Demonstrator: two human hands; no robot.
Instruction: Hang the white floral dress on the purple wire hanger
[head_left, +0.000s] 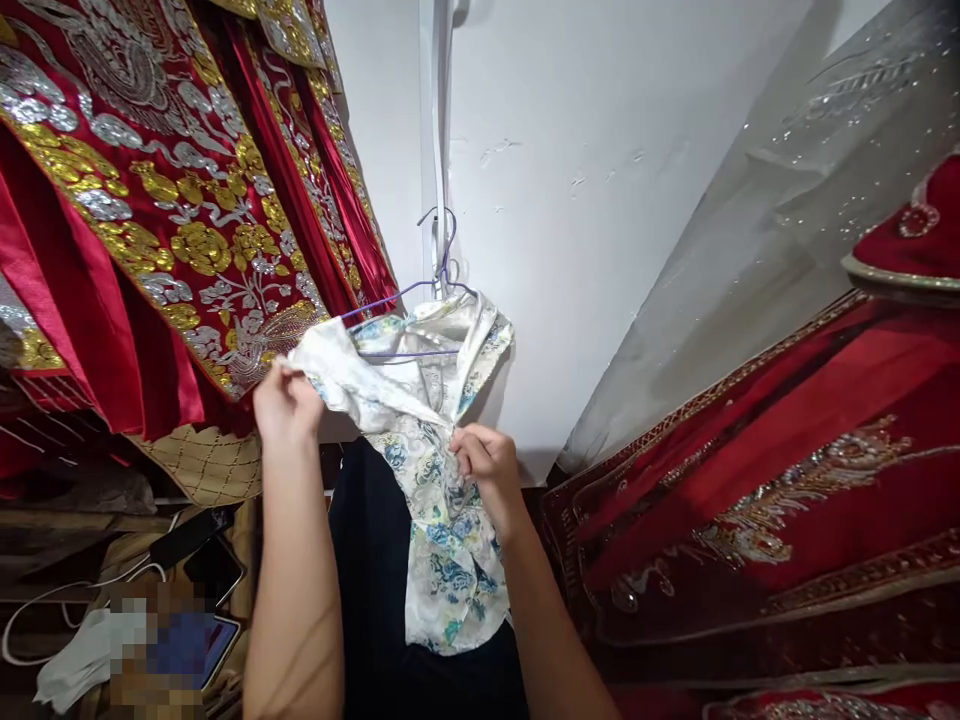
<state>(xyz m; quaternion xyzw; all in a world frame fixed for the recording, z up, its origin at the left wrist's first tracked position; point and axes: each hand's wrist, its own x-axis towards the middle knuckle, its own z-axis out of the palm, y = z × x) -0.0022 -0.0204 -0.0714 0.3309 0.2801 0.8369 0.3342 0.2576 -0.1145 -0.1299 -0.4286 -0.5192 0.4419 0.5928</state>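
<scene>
Hands are up in front of a white wall (600, 200), both busy with a shiny white dress with blue flowers (442, 520). This flowery dress hangs on a thin purple wire hanger (420, 300), and the hanger's hook sits on a white strip that runs up the wall. The left hand (285, 405) is pinched tight on the left shoulder of the dress and pulls that bit out to the side. The right hand (487, 465) is closed on the front of the dress, near its middle, with the cloth bunched in the fingers. The rest of the dress falls down between the two arms, in front of something dark. Red robes with gold and silver flowers (165, 200) hang at the top left, just beside the hanger. More red cloth with gold trim (787, 480) lies at the right, and see-through sparkly cloth (825, 200) slopes above it. At the bottom left is a messy pile with a black phone (214, 565), a white cable (45, 600) and a white rag (82, 655).
</scene>
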